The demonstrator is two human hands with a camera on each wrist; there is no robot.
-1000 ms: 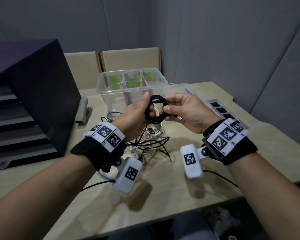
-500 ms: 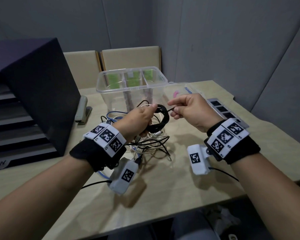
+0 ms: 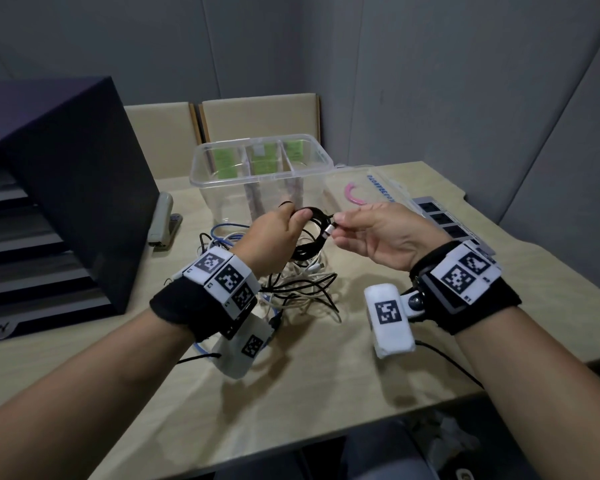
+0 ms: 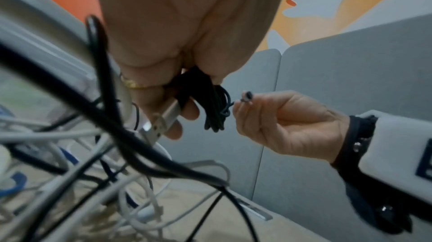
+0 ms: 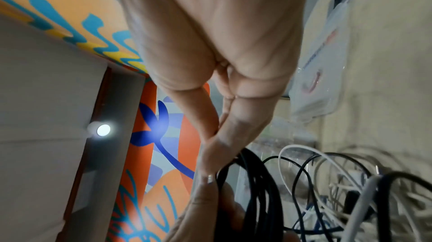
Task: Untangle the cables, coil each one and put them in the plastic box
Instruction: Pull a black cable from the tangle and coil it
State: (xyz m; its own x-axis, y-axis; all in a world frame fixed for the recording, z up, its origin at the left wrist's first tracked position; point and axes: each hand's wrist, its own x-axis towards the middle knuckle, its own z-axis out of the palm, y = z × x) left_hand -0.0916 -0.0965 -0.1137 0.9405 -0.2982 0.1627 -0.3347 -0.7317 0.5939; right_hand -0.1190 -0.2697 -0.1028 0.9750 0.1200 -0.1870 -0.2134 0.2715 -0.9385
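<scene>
**Black cable coiled in the left hand, free end pinched by the right**

The left hand (image 3: 274, 233) is raised above the desk (image 3: 326, 393), its grip curled tight round a black coiled cable (image 3: 310, 233). The coil hangs from the fist as a bundle of several loops. In the left wrist view a silver plug (image 4: 163, 118) lies against the lower fingers of the same hand.

The right hand (image 3: 385, 233) is level with the left and just beside it. Thumb and forefinger pinch the cable's silver-tipped end (image 3: 329, 232), which touches the coil; the other fingers are loosely curled.

Below both hands a tangle of cables (image 3: 291, 289), white, black and blue, lies on the desk. The clear plastic box (image 3: 260, 161), open at the top, stands upright behind the hands, with green labels visible through its far wall. Its clear lid (image 3: 364, 192) lies flat to the right of the box. A stapler (image 3: 161, 220) rests on the desk to the left, beside a dark cabinet (image 3: 66, 188).
</scene>
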